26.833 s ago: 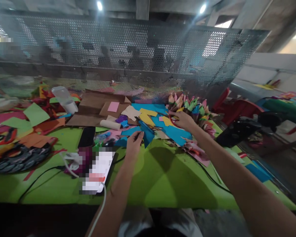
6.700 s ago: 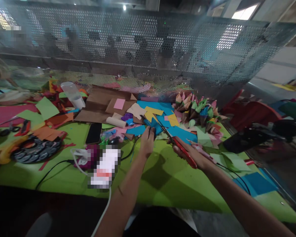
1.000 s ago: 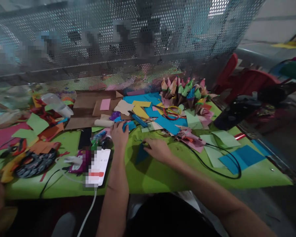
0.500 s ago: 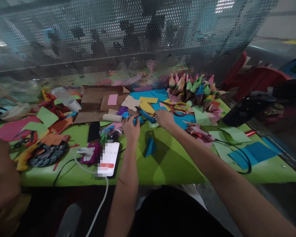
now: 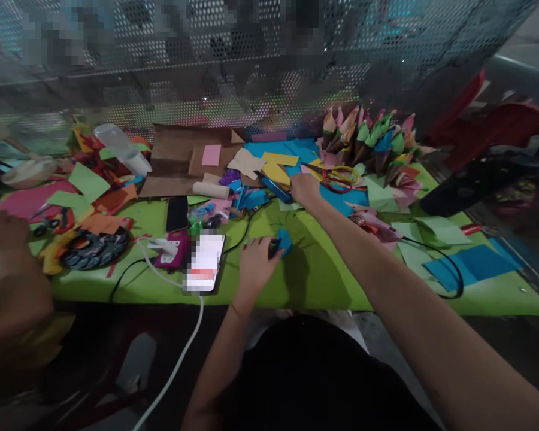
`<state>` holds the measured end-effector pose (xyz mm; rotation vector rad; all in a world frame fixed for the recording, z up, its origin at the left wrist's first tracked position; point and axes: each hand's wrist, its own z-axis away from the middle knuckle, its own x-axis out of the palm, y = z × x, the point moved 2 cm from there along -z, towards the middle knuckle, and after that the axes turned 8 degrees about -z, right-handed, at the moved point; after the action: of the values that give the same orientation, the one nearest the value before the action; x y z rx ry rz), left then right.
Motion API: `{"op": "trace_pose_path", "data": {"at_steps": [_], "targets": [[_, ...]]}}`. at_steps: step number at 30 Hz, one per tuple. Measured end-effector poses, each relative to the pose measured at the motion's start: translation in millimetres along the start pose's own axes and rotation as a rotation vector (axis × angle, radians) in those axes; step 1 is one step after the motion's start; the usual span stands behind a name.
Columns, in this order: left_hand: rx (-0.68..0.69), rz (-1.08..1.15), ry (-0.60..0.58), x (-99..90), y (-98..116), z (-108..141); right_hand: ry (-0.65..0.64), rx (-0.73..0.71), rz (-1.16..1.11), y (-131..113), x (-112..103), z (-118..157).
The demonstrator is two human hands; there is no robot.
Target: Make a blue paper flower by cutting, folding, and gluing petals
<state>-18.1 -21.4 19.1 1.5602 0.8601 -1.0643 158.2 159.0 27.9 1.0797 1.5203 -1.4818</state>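
Note:
On the green tabletop [image 5: 314, 275], near the front edge, my left hand [image 5: 258, 263] has its fingers around a small dark object [image 5: 273, 246], with a folded blue paper piece [image 5: 284, 241] at its fingertips. My right hand [image 5: 305, 190] reaches farther back, its fingers curled at the end of a blue-handled tool [image 5: 275, 187]; whether it grips the tool is hidden. Yellow paper strips [image 5: 280, 159] lie just behind that tool. Right of my right hand are yellow and red scissor handles [image 5: 341, 178].
Phone [image 5: 205, 263] and purple adapter [image 5: 171, 251] lie left of my left hand. Paper cones [image 5: 381, 140] stand back right, by a pink glue gun [image 5: 379, 224] with a black cable. Brown cardboard [image 5: 173, 155] is at the back. Another person's hand [image 5: 9, 233] is far left.
My left hand has moved from beside the cardboard roll toward me and slightly right, to the folded blue paper. My right hand stays by the blue-handled tool. The camera view has tilted down.

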Motion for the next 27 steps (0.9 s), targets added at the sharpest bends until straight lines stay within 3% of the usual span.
{"op": "trace_pose_path", "data": {"at_steps": [6,11,13,15,17,21,27], "targets": [[-0.028,-0.051,-0.013,13.2,1.9,3.7,0.119,0.005,-0.203,3.8,-9.8,-6.1],[-0.044,-0.007,0.092,10.7,0.4,4.8,0.290,-0.100,-0.793,6.3,-26.3,-3.5],[-0.087,0.011,0.147,7.3,-0.1,5.1,0.236,-0.111,-1.004,6.3,-31.1,9.6],[-0.140,0.007,0.176,5.0,-0.5,4.9,0.104,-0.104,-1.119,5.6,-33.8,31.7],[-0.169,-0.009,0.194,4.6,-0.1,4.3,-0.032,-0.102,-1.081,5.3,-34.7,59.6],[-0.120,-0.027,0.286,7.6,3.8,2.9,-0.269,-0.273,-0.979,4.1,-33.0,109.4],[0.144,-0.039,0.443,9.1,14.1,6.8,-0.271,-0.476,-0.720,3.6,-22.4,136.2]]}}
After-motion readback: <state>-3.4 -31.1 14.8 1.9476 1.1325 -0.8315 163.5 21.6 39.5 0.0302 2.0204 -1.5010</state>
